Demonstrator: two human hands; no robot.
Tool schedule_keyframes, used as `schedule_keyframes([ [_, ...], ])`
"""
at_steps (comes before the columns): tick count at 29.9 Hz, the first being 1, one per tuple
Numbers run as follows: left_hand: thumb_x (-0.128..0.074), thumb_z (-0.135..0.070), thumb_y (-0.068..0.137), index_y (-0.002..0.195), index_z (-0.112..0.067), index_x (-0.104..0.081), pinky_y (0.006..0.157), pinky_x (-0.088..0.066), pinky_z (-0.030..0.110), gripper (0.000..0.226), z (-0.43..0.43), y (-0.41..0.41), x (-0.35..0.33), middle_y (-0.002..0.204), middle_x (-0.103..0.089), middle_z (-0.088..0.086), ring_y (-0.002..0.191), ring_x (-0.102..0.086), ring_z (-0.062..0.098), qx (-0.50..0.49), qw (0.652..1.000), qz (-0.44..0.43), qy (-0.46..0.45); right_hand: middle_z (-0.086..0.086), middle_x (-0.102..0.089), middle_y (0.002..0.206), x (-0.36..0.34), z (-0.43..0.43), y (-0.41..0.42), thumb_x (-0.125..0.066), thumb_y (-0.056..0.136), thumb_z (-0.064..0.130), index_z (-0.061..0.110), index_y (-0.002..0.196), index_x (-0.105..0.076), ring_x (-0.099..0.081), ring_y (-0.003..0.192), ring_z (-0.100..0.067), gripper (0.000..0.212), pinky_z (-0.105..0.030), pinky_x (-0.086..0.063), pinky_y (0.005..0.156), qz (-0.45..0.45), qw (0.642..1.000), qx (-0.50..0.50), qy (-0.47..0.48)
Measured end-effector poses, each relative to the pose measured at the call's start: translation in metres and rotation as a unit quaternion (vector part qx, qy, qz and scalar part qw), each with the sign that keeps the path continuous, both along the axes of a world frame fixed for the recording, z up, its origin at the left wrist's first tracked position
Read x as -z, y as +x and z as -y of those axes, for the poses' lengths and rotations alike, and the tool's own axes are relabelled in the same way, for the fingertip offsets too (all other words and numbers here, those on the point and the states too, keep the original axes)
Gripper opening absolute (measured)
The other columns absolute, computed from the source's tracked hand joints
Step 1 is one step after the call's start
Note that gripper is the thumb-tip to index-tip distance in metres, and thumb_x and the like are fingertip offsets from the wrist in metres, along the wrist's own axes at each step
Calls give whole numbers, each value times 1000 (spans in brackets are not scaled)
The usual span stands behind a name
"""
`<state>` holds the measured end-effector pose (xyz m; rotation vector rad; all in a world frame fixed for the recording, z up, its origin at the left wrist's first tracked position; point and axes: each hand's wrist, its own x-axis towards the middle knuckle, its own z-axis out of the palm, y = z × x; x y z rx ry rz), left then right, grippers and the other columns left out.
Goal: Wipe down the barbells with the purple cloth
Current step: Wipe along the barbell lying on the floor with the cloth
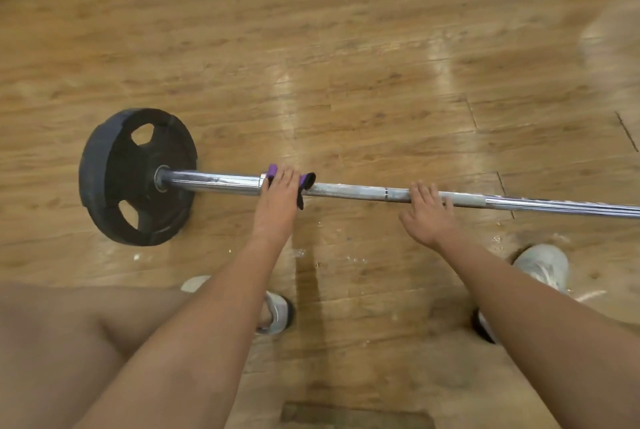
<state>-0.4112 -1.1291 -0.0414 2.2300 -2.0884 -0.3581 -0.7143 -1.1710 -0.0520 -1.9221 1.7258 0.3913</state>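
Our left hand (278,194) clenches the purple cloth (273,170) round the barbell (349,190) while our right hand (429,217) lies relaxed on it.

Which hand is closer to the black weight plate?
Left. The left hand grips the purple cloth on the barbell near the weight plate; the right hand rests farther along.

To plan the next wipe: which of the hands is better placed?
Left. The left hand grips the purple cloth around the barbell; the right hand rests on it without cloth.
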Motion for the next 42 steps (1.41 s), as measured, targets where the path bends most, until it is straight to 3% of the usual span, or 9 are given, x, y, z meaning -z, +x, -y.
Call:
schedule_keyframes([
  [5, -41, -4, 101, 160, -8, -16, 124, 0, 45, 64, -9, -24, 23, 168, -13, 8, 154, -15, 24, -58, 998, 13, 24, -7, -5, 169, 25, -16, -7, -43, 99, 46, 10, 161, -9, 1, 156, -28, 79, -52, -1, 124, 9, 996, -20, -85],
  [10, -39, -3, 102, 161, -7, -12, 125, 4, 43, 65, -12, -29, 28, 169, -8, 6, 156, -7, 21, -91, 996, -19, 15, -7, -21, 166, 36, -14, -11, -21, 91, 59, 13, 159, -23, -8, 155, -28, 82, -54, -2, 122, 39, 990, -26, -130],
  [13, -40, -2, 102, 161, -8, -10, 125, 5, 41, 66, -15, -28, 31, 169, -6, 5, 156, -4, 19, -84, 996, -20, 11, -7, -23, 165, 37, -8, -2, -12, 96, 59, 14, 159, -24, -4, 155, -28, 78, -53, 5, 122, 63, 990, 23, -124],
  [19, -48, 5, 97, 161, -11, -7, 122, 7, 39, 77, -14, -40, 38, 169, 0, 1, 155, 3, 15, -137, 990, -25, -2, -10, -24, 164, 40, -3, 12, -16, 106, 47, 10, 158, -23, -1, 155, -31, 64, -57, 8, 122, 52, 988, 68, -132],
  [23, -55, 7, 93, 160, -10, -14, 123, 5, 39, 80, 0, -43, 44, 169, -7, 4, 156, -2, 16, -168, 985, -33, -15, -12, -26, 163, 44, 2, 16, -9, 100, 51, 6, 157, -24, -2, 155, -32, 75, -57, 9, 120, 42, 986, 73, -146],
  [29, -51, 2, 97, 158, -8, -22, 125, 1, 39, 69, 22, -29, 50, 167, -20, 4, 155, -11, 18, -127, 990, -41, -36, -11, -28, 162, 48, 17, 18, -19, 104, 47, 6, 156, -28, -6, 155, -33, 67, -59, 7, 120, 41, 984, 76, -158],
  [35, -49, 13, 92, 161, -12, -13, 123, 7, 34, 82, 13, -26, 50, 168, -7, -2, 155, -1, 13, -122, 989, -59, -54, -9, -29, 162, 44, 37, 19, -23, 107, 42, 7, 156, -28, -6, 154, -32, 61, -59, 7, 120, 30, 988, 79, -132],
  [42, -49, 1, 98, 156, -7, -30, 125, -2, 41, 62, 54, -21, 46, 165, -26, 7, 155, -13, 21, -97, 992, -64, -43, -7, -27, 163, 42, 51, 22, -24, 107, 42, 9, 156, -27, -5, 154, -30, 59, -57, 10, 120, 28, 989, 82, -121],
])
